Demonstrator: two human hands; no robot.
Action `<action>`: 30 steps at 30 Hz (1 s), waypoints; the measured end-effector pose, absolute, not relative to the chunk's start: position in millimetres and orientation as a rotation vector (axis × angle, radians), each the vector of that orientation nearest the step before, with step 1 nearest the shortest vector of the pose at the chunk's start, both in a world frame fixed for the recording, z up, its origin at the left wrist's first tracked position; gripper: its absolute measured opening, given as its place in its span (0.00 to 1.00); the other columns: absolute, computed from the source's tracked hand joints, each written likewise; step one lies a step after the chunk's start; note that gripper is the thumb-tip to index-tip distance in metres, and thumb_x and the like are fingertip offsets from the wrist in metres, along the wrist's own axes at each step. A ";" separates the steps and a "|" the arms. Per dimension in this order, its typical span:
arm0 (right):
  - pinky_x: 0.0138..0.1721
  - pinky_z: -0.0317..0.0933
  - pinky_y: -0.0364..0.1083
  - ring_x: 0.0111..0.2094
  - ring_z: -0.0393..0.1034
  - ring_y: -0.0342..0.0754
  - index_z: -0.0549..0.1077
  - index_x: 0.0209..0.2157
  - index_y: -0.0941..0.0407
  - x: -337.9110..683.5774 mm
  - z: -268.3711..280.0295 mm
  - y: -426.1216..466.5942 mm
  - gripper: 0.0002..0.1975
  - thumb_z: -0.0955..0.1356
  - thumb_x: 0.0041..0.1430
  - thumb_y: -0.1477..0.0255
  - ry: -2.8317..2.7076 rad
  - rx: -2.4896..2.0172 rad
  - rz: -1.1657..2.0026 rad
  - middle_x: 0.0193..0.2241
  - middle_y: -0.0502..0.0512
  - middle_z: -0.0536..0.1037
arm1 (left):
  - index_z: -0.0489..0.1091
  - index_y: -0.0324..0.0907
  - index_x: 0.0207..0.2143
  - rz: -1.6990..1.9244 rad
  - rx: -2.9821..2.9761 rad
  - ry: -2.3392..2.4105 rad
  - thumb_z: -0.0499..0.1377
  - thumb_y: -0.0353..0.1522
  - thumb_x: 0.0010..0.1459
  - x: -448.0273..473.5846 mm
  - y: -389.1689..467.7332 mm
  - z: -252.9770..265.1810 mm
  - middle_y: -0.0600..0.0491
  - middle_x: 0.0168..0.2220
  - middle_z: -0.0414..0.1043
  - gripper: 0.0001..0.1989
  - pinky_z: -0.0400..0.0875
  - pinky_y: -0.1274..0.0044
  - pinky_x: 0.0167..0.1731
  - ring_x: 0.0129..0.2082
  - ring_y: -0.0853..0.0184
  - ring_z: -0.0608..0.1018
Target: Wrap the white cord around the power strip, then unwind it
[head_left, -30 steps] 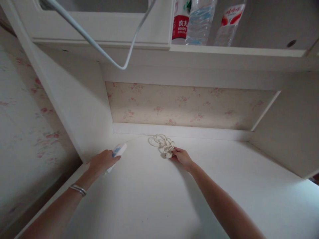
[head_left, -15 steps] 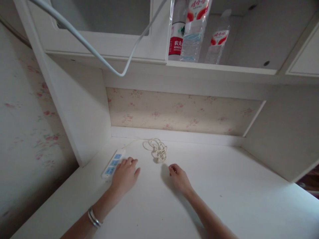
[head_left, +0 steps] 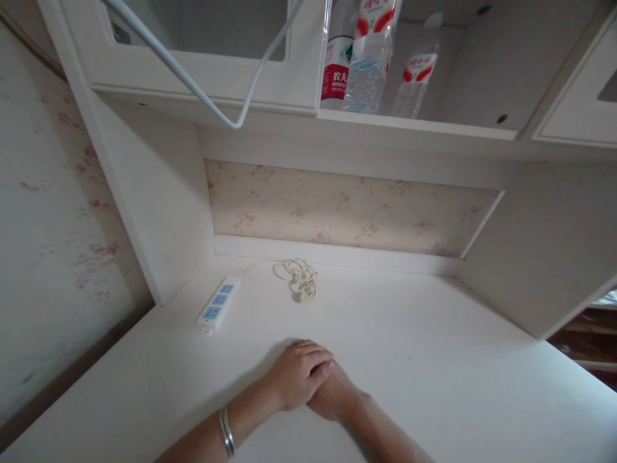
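Observation:
My left hand [head_left: 299,373], with silver bangles [head_left: 226,432] at the wrist, lies folded over my right hand [head_left: 335,393] near the middle of the desk. Its fingers wrap across the right hand's fingers, which are hidden beneath. Further back on the left is a white power strip [head_left: 219,305] with blue socket faces, apart from both hands. From its far end a thin cream cable [head_left: 303,283] runs to a loose tangled coil near the back edge.
The white desk [head_left: 434,392] has side panels and a floral-papered back. Overhead, a shelf holds a red-labelled bottle [head_left: 335,80], a clear bottle [head_left: 366,77] and another clear bottle [head_left: 418,71]. A pale bent rod or cable [head_left: 193,96] hangs across the upper left.
My left hand has moved off the power strip to the right and come down over my right hand. My right hand has drawn back from near the cable coil. The view has shifted slightly.

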State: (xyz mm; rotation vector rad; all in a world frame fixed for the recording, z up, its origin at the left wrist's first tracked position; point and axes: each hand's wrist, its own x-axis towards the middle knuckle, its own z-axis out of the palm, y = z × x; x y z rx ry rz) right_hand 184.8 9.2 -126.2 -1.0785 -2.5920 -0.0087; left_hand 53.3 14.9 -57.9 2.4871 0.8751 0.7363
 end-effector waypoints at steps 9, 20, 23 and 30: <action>0.62 0.45 0.55 0.61 0.50 0.54 0.46 0.64 0.57 185.3 -116.2 10.3 0.32 0.61 0.61 0.73 -2.690 -0.914 -0.135 0.62 0.59 0.56 | 0.68 0.47 0.50 0.648 2.543 0.865 0.46 0.36 0.64 43.7 10.8 -54.3 0.55 0.48 0.73 0.16 0.58 0.70 0.55 0.49 0.66 0.71; 0.63 0.43 0.56 0.62 0.48 0.54 0.49 0.64 0.56 185.1 -118.2 11.8 0.29 0.61 0.63 0.71 -2.716 -0.928 -0.123 0.62 0.57 0.55 | 0.67 0.47 0.50 0.654 2.546 0.893 0.45 0.36 0.65 44.4 9.5 -57.3 0.54 0.48 0.73 0.16 0.58 0.70 0.55 0.50 0.67 0.71; 0.63 0.43 0.56 0.62 0.48 0.54 0.46 0.64 0.56 186.5 -118.0 11.5 0.29 0.59 0.64 0.69 -2.709 -0.892 -0.122 0.63 0.57 0.54 | 0.68 0.48 0.50 0.654 2.546 0.893 0.45 0.36 0.65 44.6 10.1 -57.4 0.55 0.48 0.73 0.16 0.58 0.70 0.55 0.50 0.67 0.71; 0.63 0.41 0.57 0.61 0.51 0.56 0.49 0.64 0.54 186.7 -121.4 12.9 0.28 0.60 0.64 0.70 -2.685 -0.878 -0.084 0.62 0.57 0.55 | 0.68 0.47 0.50 0.645 2.538 0.895 0.45 0.36 0.65 44.0 10.2 -55.5 0.55 0.49 0.72 0.16 0.58 0.70 0.55 0.50 0.66 0.71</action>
